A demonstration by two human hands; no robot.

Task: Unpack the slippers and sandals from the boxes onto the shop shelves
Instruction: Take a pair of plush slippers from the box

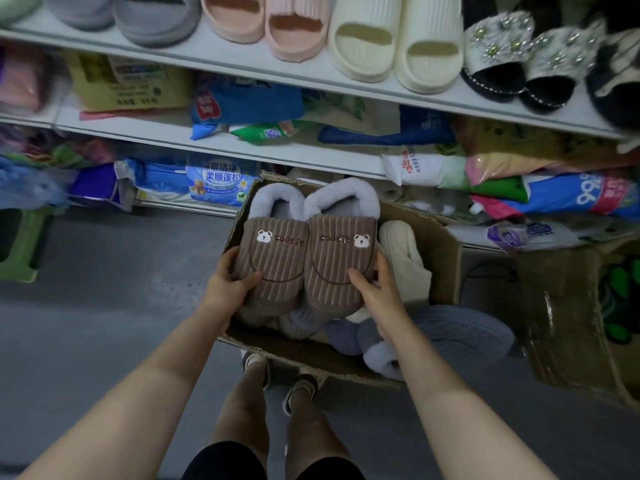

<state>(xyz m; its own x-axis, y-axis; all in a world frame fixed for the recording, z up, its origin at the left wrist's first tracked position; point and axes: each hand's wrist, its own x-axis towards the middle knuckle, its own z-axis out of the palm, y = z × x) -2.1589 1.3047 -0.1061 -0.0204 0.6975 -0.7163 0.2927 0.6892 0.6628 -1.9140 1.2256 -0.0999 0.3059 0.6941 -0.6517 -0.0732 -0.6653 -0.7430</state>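
A pair of brown corduroy slippers with grey fleece collars and small bear patches is held side by side above an open cardboard box on the floor. My left hand grips the toe of the left brown slipper. My right hand grips the toe of the right brown slipper. Inside the box lie a cream slipper and grey-blue fleece slippers. The top shelf carries grey, pink, cream and beaded black slippers in a row.
Lower shelves hold packets and bags of household goods. A second cardboard box stands on the floor at the right. A green plastic stool is at the left. My legs and feet stand just behind the open box.
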